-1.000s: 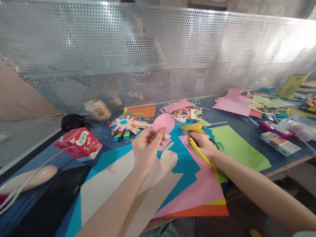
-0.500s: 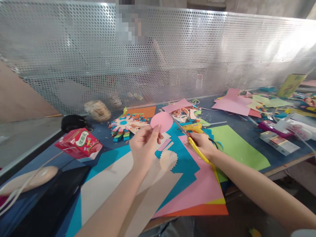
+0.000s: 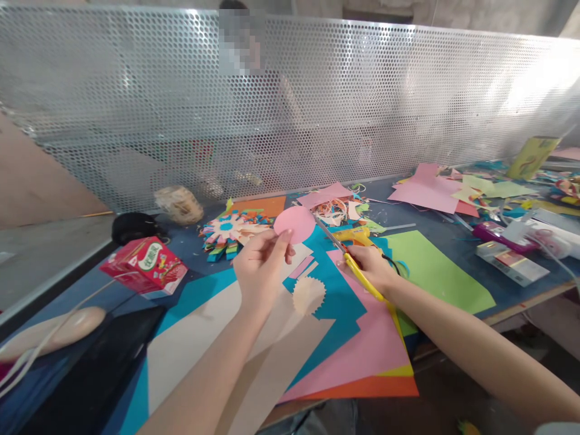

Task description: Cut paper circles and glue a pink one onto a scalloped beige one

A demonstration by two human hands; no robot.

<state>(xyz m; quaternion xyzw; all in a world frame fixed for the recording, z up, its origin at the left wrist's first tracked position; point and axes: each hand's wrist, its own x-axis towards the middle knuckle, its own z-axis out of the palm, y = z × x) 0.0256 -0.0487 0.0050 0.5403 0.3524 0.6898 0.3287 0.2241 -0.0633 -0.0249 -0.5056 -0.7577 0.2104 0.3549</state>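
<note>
Pinched in my left hand [image 3: 261, 266] is a pink paper circle [image 3: 295, 223], held up above the table. My right hand [image 3: 369, 266] grips yellow-handled scissors [image 3: 357, 275], whose blades point up and left, close to the circle's right edge. Below my hands lies a cream paper disc with a zigzag edge [image 3: 309, 296], on top of blue paper [image 3: 338, 305] and a large pale sheet [image 3: 199, 326]. Behind the left hand sits a layered paper flower [image 3: 226, 226] in several colours. A yellow glue gun [image 3: 351, 234] rests just beyond the scissors.
A perforated metal screen [image 3: 317, 109] stands along the back, with a person behind it. On the left are a red drink carton [image 3: 147, 266], a black round object [image 3: 135, 228] and a beige handle-like object [image 3: 57, 331]. Green paper [image 3: 435, 272] and paper scraps [image 3: 426, 188] lie to the right.
My left hand and the pink circle have shifted slightly left. The scissors have moved very little, and their blades stay near the circle's edge.
</note>
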